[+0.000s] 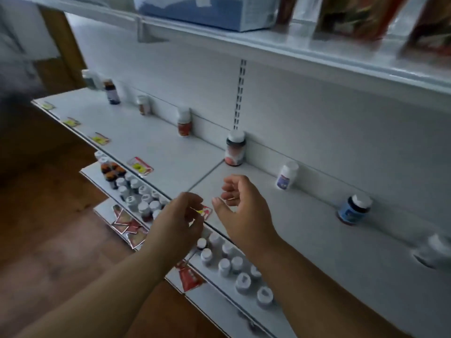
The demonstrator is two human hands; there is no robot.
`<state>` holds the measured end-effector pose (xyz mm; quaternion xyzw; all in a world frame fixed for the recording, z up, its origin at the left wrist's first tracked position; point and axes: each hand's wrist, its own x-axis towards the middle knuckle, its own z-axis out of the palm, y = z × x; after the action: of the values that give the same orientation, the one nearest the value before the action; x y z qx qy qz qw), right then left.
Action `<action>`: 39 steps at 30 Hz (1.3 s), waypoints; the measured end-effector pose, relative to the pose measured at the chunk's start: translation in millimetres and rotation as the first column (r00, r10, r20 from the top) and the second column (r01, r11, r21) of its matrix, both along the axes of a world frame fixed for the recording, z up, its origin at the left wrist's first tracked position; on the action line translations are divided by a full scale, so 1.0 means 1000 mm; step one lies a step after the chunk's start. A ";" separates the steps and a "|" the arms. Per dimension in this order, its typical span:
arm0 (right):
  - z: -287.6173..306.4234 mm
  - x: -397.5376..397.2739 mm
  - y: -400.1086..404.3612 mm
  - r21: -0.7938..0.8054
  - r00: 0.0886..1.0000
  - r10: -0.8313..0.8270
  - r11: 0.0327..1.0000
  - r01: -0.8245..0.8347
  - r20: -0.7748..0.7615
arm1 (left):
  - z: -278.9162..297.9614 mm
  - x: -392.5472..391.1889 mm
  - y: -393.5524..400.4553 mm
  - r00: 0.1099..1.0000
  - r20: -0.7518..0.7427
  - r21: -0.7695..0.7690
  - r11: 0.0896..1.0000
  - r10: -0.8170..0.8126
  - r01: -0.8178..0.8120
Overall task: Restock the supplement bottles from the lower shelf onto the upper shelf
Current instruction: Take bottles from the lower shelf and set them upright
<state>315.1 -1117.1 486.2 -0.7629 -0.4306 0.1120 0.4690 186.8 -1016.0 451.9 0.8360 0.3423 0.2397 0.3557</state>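
White upper shelf (170,142) runs from far left to near right w/ a white back panel (317,106) behind it; another shelf (317,54) higher up carries a blue-and-white box (207,13) and blurred red packs at far right. Wood floor (48,228) fills the left side. Below the upper shelf's front edge sits the lower shelf (214,296), partly hidden, packed w/ white-capped supplement bottles (234,267) in rows at near right and a second cluster (139,193) further left, some w/ orange-dark tops. On the upper shelf, single bottles stand spaced apart along the back panel: a dark bottle (111,92) far left, a small one (143,105), a red-label one (184,122), a pink-label one (235,148) at the panel seam, a white bottle w/ purple label (287,175), a blue bottle (353,208), and a blurred one (432,250) at far right. Both hands hover over the front edge, near each other but not touching, holding nothing. Left hand (178,220): fingers curled loosely inward, nothing seen betw them. Right hand (241,211): fingers relaxed, half curled, thumb out, above the upper shelf surface. Red-yellow price tags (140,166) sit along the shelf front; one tag (205,212) shows betw the hands. Red leaflets (127,228) lie on a lowest ledge at left.
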 end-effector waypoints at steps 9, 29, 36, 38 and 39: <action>-0.011 -0.037 0.173 -0.034 0.937 0.347 0.938 -0.346 0.044 | -0.015 -0.074 0.117 0.949 -0.163 0.092 0.962 0.269 -0.257; -0.086 -0.214 0.572 -0.289 0.881 0.468 0.837 -0.465 -0.063 | -0.058 -0.264 0.508 0.805 -0.529 0.161 0.963 0.270 -0.217; -0.158 -0.229 0.711 -0.437 0.907 0.420 0.812 -0.387 -0.024 | -0.113 -0.268 0.646 0.719 -0.663 0.200 0.975 0.209 -0.099; -0.181 -0.230 0.755 -0.482 0.907 0.421 0.795 -0.368 0.004 | -0.128 -0.272 0.684 0.710 -0.677 0.187 0.978 0.193 -0.087; -0.190 -0.231 0.773 -0.513 0.907 0.422 0.778 -0.361 0.002 | -0.135 -0.276 0.700 0.706 -0.685 0.165 0.982 0.181 -0.092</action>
<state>84.0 -344.5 296.3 -0.7568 -0.5624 0.2703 0.1947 -89.3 -315.6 317.1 0.8564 0.4969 -0.0471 0.1319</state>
